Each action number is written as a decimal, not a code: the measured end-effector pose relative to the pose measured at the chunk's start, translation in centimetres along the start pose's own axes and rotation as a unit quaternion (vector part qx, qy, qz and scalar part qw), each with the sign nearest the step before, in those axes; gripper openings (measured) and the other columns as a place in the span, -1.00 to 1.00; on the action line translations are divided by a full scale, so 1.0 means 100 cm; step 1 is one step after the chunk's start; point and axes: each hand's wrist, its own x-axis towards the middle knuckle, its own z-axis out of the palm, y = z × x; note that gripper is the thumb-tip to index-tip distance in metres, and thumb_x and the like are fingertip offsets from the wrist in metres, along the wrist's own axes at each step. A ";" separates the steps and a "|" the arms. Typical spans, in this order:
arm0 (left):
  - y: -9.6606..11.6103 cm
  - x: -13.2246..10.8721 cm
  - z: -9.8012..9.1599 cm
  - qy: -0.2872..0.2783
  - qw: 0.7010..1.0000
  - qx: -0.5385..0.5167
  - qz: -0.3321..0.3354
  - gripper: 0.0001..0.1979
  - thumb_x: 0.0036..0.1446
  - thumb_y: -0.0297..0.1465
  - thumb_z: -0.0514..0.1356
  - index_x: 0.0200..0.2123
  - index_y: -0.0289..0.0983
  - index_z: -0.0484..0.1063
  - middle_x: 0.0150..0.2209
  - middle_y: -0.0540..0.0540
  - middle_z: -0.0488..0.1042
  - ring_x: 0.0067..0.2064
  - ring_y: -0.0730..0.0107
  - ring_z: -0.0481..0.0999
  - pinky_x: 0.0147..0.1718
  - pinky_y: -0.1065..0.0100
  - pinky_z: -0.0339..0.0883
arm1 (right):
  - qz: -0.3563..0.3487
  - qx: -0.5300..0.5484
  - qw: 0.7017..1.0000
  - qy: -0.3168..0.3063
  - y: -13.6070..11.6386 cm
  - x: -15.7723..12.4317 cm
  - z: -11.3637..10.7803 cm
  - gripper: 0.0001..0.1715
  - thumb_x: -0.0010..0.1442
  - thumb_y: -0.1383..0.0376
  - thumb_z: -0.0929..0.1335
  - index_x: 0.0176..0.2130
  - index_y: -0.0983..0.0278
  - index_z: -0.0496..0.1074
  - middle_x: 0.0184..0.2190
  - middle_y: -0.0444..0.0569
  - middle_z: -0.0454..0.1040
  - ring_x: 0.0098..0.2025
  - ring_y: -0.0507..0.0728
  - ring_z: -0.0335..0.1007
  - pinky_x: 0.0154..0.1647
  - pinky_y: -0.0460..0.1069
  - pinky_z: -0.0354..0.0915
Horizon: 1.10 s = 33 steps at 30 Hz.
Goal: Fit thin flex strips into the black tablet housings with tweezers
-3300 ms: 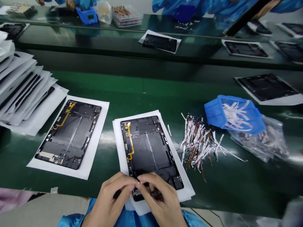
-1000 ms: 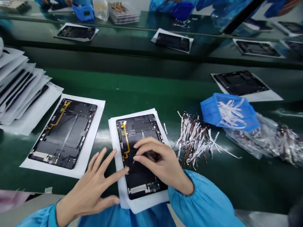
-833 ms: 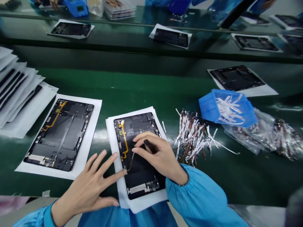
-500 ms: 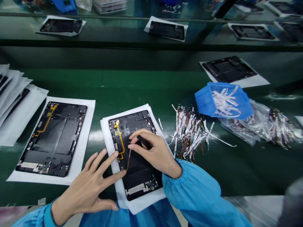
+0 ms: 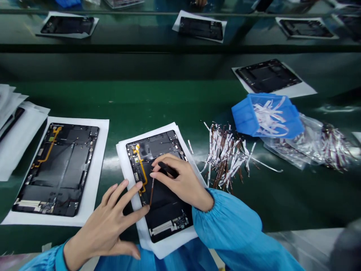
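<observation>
Black tablet back panel (image 5: 169,205), on white sheet (image 5: 123,165), green worktop (image 5: 254,210). Right hand (image 5: 180,184): closed on black tweezers (image 5: 168,169), brown film strip (image 5: 151,192) at tip, covering panel's middle. Left hand (image 5: 107,222): open, fingers spread, at panel's lower-left edge. Right of panel: shredded strip pile (image 5: 222,158), blue bin (image 5: 265,116).

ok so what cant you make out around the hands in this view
Head view:
tip of the black tool in the right hand: hidden by the fingers
middle of the tablet housing: covered by both hands, with the left hand on its edge
upper end of the thin brown strip: too small to tell what it joins
contents of the clear plastic bag: blurred by glare
</observation>
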 end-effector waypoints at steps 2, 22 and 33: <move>-0.001 0.000 0.001 -0.005 1.000 -0.024 -0.007 -0.07 -0.01 0.34 0.00 0.30 -0.04 0.26 0.42 -0.29 -0.05 0.32 -0.39 0.02 0.20 -0.16 -0.06 | 0.000 -0.003 1.000 0.002 0.001 0.000 0.000 -0.92 0.18 0.40 0.45 -0.33 0.24 0.48 -0.25 -0.08 0.52 -0.20 0.09 0.50 -0.14 0.00 0.42; 0.002 0.009 0.002 0.000 1.000 -0.008 -0.003 -0.36 0.21 -0.03 0.21 0.31 -0.05 0.26 0.34 -0.21 0.19 0.36 -0.18 0.08 0.28 -0.04 -0.12 | 0.013 -0.118 0.992 0.048 0.018 0.000 0.011 -0.99 0.22 0.35 0.43 -0.29 0.26 0.50 -0.24 -0.03 0.52 -0.22 0.12 0.53 -0.17 0.01 0.45; 0.004 0.012 0.000 0.017 0.999 -0.027 -0.027 -0.58 0.31 -0.33 0.14 0.22 -0.03 0.37 0.26 -0.15 0.30 0.33 -0.07 0.16 0.21 -0.01 0.13 | 0.003 -0.138 0.988 0.064 0.021 -0.001 0.014 -0.97 0.22 0.37 0.40 -0.30 0.24 0.49 -0.26 -0.01 0.50 -0.20 0.16 0.51 -0.21 0.02 0.45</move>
